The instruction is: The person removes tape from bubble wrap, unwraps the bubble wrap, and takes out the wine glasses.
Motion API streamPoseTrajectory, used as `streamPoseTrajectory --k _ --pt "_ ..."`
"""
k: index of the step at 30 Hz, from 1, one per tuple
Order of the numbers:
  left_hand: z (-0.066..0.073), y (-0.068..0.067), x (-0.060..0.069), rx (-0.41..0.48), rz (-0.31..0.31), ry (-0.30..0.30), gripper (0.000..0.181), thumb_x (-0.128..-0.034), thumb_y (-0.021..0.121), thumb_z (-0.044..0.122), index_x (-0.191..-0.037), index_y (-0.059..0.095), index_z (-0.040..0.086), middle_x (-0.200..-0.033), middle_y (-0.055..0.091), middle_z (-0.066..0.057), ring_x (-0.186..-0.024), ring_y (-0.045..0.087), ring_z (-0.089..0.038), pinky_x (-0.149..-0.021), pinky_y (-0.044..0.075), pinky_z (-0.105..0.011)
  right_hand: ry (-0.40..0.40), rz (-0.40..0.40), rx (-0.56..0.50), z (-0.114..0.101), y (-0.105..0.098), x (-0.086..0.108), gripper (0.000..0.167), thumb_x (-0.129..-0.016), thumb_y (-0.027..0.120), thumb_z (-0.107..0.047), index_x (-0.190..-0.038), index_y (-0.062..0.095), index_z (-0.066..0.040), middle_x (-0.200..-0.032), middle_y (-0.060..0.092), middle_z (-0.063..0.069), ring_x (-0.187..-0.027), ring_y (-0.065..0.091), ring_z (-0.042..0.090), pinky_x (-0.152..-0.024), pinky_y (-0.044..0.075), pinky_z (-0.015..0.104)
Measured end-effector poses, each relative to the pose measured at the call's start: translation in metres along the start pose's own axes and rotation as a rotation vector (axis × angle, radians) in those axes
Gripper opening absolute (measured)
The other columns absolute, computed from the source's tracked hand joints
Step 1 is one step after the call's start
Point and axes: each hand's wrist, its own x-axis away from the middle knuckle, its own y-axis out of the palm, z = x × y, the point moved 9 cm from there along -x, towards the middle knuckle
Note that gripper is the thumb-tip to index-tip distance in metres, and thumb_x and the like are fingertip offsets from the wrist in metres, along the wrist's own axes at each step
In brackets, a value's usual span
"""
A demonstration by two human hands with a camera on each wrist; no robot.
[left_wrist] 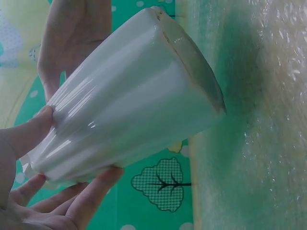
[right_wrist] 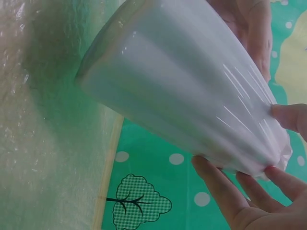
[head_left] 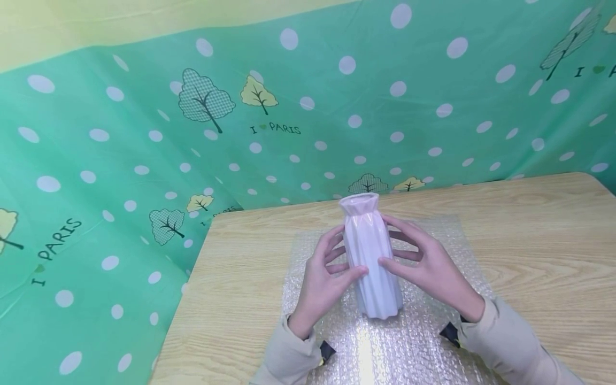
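Observation:
A white fluted vase (head_left: 372, 262) with a pinched neck and flared rim is held between both hands, tilted, over a sheet of bubble wrap (head_left: 418, 342). My left hand (head_left: 324, 275) grips its left side, thumb on the near face and fingers behind. My right hand (head_left: 428, 262) grips the other side the same way. In the left wrist view the base of the vase (left_wrist: 129, 96) hangs apart from the wrap. The right wrist view also shows the vase (right_wrist: 177, 86) raised, with fingertips along its neck end.
The bubble wrap lies flat on a light wood table (head_left: 231, 299). Behind and left of the table hangs a green dotted curtain (head_left: 144, 133) printed with trees. Dark straps (head_left: 327, 352) show at the cuffs of both sleeves.

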Motion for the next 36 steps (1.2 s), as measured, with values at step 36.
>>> streamPoseTrajectory --k 36 --pt "0.012 -0.001 0.001 -0.086 0.067 0.24 0.078 -0.0788 0.083 0.011 -0.145 0.041 0.014 -0.146 0.05 -0.008 -0.129 0.056 -0.028 -0.096 0.055 -0.036 -0.101 0.074 0.101 -0.007 -0.002 -0.001 0.082 -0.078 0.08 0.003 -0.148 0.044 -0.019 -0.147 0.049 0.008 -0.128 0.053 0.032 -0.092 0.057 0.032"
